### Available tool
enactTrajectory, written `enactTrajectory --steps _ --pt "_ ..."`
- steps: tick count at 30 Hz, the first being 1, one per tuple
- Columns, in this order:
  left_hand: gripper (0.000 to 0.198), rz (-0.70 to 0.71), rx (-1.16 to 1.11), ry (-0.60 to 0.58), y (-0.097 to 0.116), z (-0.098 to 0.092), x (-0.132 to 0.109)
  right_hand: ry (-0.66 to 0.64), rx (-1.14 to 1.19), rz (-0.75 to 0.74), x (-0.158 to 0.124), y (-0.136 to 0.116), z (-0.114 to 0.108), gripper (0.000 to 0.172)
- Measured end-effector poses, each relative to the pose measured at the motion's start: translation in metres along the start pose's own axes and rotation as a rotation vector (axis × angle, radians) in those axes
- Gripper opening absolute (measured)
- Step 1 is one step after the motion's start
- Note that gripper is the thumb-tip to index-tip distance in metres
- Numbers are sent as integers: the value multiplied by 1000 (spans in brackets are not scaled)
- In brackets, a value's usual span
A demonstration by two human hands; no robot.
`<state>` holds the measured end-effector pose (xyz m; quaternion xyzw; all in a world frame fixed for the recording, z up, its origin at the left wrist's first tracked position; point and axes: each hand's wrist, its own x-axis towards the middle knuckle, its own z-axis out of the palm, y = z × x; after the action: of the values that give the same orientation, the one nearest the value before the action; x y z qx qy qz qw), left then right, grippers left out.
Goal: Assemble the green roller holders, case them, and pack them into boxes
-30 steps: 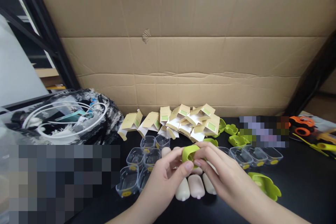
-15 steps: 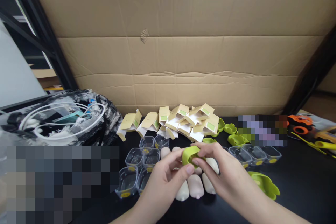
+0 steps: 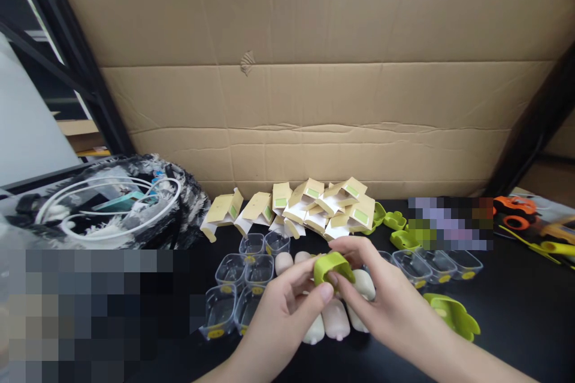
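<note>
Both hands meet over the black table near its front edge. My left hand (image 3: pixel 281 320) and my right hand (image 3: pixel 384 305) pinch a small lime-green rubbery ring piece (image 3: pixel 332 266) between thumbs and fingertips. Just under the hands lie several cream, rounded soft pieces (image 3: pixel 335 320). Left of them stand several small clear plastic cups (image 3: pixel 233 287). More clear cups (image 3: pixel 438 263) sit to the right of my right hand.
A heap of small tan-and-white folded cartons (image 3: pixel 305 206) lies behind the hands against a big cardboard sheet (image 3: pixel 314 90). Green paw-shaped pieces (image 3: pixel 451 314) lie right and further back (image 3: pixel 398 221). A patterned bag with white cable (image 3: pixel 112 206) sits left; orange toy parts (image 3: pixel 516 209) far right.
The green piece has been turned and shifted slightly right in my fingers. My right fingers have moved over its top. The hands stay in the same spot.
</note>
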<state>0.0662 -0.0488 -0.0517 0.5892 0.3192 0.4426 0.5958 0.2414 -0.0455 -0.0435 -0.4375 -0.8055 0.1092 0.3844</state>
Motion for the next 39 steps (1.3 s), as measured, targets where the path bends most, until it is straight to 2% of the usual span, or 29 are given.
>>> enactTrajectory --steps 6,13,18,20,24,34,36,39 --pt "32 92 51 30 -6 1 2 -43 103 53 -1 -2 5 30" --pt "34 52 116 -57 5 1 -4 22 92 48 -2 -3 4 15" --pt "29 30 73 -56 6 1 -4 14 120 64 -1 -2 2 11" --pt "28 4 -4 -61 4 1 -3 4 162 71 1 -3 2 16" --pt "28 -9 -65 -66 3 2 -2 -25 246 93 3 -4 2 36" --pt "30 1 -89 -100 5 4 -3 -54 248 102 0 -6 -3 46" --pt "31 3 -91 -101 5 4 -4 -47 236 98 -1 -5 -3 44" --pt "35 -6 -103 -106 6 4 -6 -24 192 97 -2 -7 -4 29"
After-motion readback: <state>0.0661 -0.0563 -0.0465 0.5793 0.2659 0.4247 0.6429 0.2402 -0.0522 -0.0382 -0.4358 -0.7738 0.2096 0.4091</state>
